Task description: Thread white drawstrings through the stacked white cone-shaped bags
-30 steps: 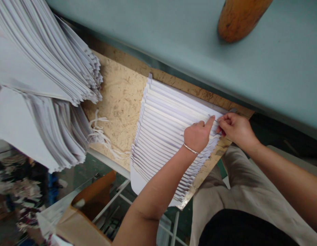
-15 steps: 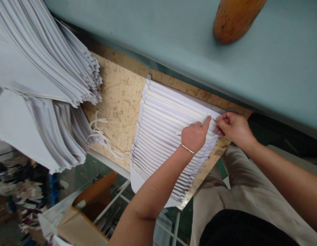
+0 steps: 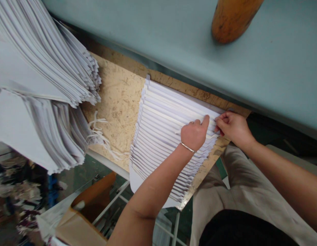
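- The green surface [image 3: 148, 30] stretches across the top of your view, beyond the board.
- The speckled yellow board [image 3: 117, 89] runs slantwise in front of you, alongside that surface.
- Two white stacks [image 3: 40, 58] fill the left of your view, one above the other, their ragged edges reaching over the board's left end.
- The row of overlapping white sheets [image 3: 158, 126] lies on the board under your hands, fanned in narrow steps, its lower left corner sticking out past the board's edge.
- An open brown box [image 3: 76, 225] sits lower down, below the board's level.
- A brown post [image 3: 232, 22] stands over the green surface, cut off by the top of your view.
- Your right hand [image 3: 234, 128] is at the right edge of the row, thumb and fingertips drawn together in a pinch; you cannot tell what is between them.
- Your left hand [image 3: 194, 135] lies over the sheets, forefinger stretched out near your right fingertips, the other fingers curled; whether they grip anything cannot be told.
- White strings [image 3: 98, 135] lie loosely tangled on the board between the stacks and the row.
- A thin bracelet [image 3: 188, 147] circles your left wrist.
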A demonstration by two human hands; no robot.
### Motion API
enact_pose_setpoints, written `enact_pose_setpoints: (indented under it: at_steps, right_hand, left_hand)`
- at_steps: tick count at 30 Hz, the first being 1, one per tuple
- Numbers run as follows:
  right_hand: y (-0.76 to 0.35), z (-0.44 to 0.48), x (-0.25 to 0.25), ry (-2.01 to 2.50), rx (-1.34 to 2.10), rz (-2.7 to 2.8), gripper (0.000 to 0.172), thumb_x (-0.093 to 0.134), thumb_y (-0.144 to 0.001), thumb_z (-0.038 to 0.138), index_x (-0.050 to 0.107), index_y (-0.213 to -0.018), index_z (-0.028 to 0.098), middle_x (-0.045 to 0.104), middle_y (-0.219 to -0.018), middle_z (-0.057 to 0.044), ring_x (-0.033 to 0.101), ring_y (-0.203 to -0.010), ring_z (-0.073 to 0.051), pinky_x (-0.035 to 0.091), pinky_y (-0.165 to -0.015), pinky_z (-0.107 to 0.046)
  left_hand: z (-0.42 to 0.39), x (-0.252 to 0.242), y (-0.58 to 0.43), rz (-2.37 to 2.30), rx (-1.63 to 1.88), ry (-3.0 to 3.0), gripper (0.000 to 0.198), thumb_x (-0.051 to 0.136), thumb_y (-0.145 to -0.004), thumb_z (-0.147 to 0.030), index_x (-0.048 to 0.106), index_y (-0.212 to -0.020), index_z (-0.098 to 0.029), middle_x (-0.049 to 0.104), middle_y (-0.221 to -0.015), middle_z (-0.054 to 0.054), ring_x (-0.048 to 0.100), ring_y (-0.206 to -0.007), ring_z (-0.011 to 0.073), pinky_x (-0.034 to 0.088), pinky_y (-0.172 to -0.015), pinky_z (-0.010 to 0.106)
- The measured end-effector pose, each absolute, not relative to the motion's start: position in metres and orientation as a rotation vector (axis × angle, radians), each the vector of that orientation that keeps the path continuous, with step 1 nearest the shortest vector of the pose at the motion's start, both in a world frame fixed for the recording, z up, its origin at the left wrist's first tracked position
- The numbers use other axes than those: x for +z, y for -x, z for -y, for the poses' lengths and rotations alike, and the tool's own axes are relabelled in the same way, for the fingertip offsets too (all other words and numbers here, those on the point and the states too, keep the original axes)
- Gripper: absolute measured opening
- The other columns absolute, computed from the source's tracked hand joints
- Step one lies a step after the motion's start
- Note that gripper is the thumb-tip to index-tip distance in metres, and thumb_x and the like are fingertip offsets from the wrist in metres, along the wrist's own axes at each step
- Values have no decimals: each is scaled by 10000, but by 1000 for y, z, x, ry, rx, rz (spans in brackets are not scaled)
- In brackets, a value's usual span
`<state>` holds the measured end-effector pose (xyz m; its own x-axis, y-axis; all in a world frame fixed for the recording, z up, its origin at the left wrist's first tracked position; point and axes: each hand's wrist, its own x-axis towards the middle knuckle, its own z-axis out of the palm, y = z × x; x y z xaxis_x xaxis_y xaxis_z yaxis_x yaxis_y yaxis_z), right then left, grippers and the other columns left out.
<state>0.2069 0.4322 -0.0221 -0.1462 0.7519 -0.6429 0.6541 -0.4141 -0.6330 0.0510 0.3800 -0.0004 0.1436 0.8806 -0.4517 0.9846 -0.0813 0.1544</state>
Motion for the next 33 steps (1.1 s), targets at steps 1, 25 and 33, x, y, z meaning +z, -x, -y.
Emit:
enact_pose_setpoints:
  at_steps: [1,25,33]
  right_hand:
    - [-207,-432,-23,1993,1612,1653,133,555,-858,277,574,-764,185,657,-631,-14,539,-433,-107,386,-411,-200]
    - [-215,-410,20,1653,1885,1389,360,678,-808,515,502,-894,212,555,-594,23,482,-497,-119,346,-470,-231]
    - [-208,-403,50,1297,2393,817,379,665,-850,524,475,-841,195,483,-584,49,355,-473,-66,257,-450,-198]
  left_hand:
    - [-381,0,-51,-1784,-338,-2010,481,328,-967,-248,363,-1447,-245,609,-917,87,639,-823,209,449,-630,274]
    - [-365,38,-43,-1709,534,-1013,366,577,-855,-315,599,-1198,-189,694,-954,44,637,-819,151,498,-754,260]
    - [-362,71,-85,-1304,1120,-112,356,745,-715,-449,530,-715,-165,449,-501,-77,368,-428,27,280,-436,157]
